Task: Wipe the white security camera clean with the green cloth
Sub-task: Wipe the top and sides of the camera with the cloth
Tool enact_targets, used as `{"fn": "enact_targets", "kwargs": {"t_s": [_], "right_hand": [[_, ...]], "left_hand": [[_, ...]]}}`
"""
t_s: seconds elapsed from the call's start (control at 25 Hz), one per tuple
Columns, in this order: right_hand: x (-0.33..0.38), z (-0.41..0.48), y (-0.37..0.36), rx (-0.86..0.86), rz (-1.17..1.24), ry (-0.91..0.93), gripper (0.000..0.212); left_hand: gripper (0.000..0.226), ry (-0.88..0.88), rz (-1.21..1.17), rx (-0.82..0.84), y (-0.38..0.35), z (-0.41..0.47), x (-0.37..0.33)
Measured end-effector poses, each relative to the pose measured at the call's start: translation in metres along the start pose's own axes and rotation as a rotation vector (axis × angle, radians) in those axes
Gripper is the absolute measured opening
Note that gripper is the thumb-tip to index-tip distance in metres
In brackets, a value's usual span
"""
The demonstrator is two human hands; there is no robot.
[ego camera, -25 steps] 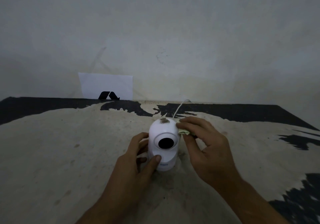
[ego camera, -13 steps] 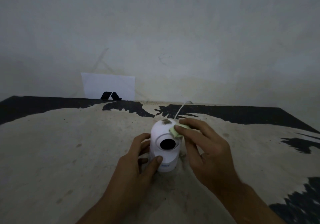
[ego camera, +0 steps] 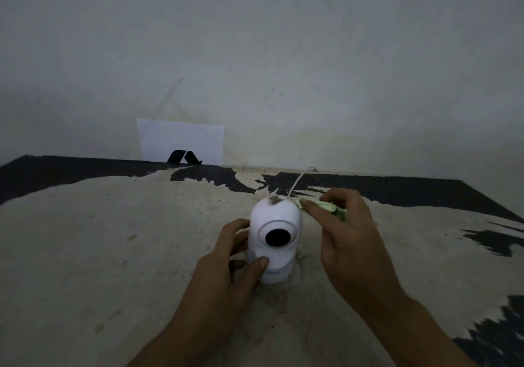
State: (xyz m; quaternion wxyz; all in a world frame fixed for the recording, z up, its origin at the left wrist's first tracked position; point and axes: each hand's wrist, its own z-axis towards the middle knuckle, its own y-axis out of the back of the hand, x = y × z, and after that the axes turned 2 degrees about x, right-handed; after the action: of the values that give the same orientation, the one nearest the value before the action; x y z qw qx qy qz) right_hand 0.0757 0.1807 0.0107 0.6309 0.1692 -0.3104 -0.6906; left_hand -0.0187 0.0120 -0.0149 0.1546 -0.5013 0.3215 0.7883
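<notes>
Here, green cloth (ego camera: 326, 206) against security camera (ego camera: 273, 236).

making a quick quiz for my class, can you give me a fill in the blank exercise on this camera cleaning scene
1. The left hand steadies the white security camera by its ____.
2. The right hand holds a small ____ cloth against the upper right side of the camera.
3. A brown smudge sits on the ____ of the camera.
4. A thin white cable runs from behind the camera toward the ____.

Missing words: base; green; top; wall
</notes>
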Motion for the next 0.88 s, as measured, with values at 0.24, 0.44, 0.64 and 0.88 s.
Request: {"fn": "enact_targets", "kwargs": {"t_s": [0.24, 0.44, 0.64, 0.88], "right_hand": [[0.023, 0.001, -0.003, 0.030, -0.032, 0.104, 0.044], [-0.003, -0.001, -0.013, 0.096, -0.018, -0.077, 0.038], [0.010, 0.003, -0.010, -0.022, 0.138, -0.020, 0.044], [-0.005, 0.002, -0.017, 0.125, 0.065, -0.075, 0.046]], "left_hand": [[0.057, 0.005, 0.016, -0.020, -0.002, 0.001, 0.001], [0.056, -0.002, 0.003, -0.017, -0.001, -0.001, 0.002], [0.053, 0.012, 0.016, -0.012, -0.001, 0.000, 0.000], [0.053, 0.017, 0.015, -0.017, -0.002, 0.000, 0.000]]}}
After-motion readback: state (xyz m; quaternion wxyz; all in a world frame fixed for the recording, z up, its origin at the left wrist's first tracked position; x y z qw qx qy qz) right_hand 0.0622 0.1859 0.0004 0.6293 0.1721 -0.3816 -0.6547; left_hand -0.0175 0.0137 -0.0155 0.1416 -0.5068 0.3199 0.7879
